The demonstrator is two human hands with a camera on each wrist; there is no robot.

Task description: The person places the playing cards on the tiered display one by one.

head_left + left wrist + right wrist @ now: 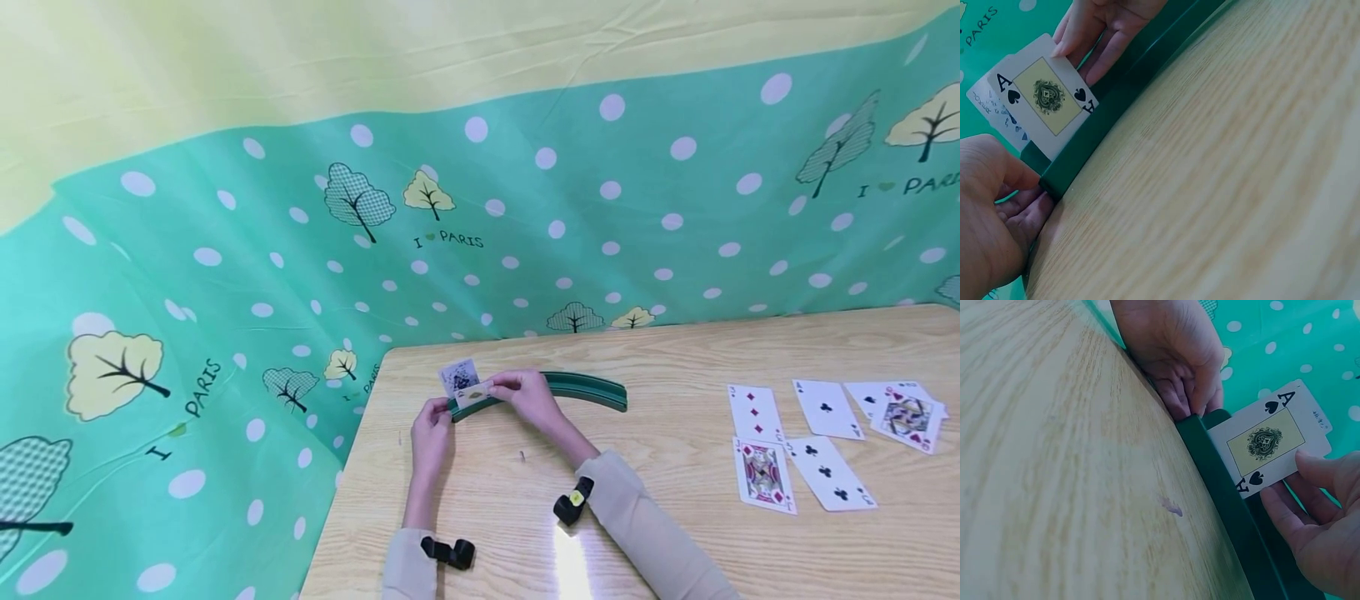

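Green holder (585, 386), curved, stands toward the far left of the wooden table (517, 508). Left hand (430, 429): grasping the holder's left end between thumb and fingers. Right hand (531, 398): pinching the ace of spades (1047, 100), whose lower edge sits behind the holder's front wall. One further card (461, 372), apparently a joker, stands tilted behind the ace; its base is hidden, so I cannot confirm its seating.

Progress, in my judgement: early in loading the holder. Two cards are at its left end, the ace not yet released; its right stretch carries none. Outstanding, if meant for it: face-up cards on the right, namely three of diamonds (752, 412), ace of clubs (827, 408), jack of diamonds (763, 473), three of clubs (831, 473), and a red face card (909, 418) overlapping another card (862, 398).

Obstructions: that overlap would need separating; the right forearm (648, 525) crosses the near side. Patterned cloth (525, 208) hangs close behind the table.
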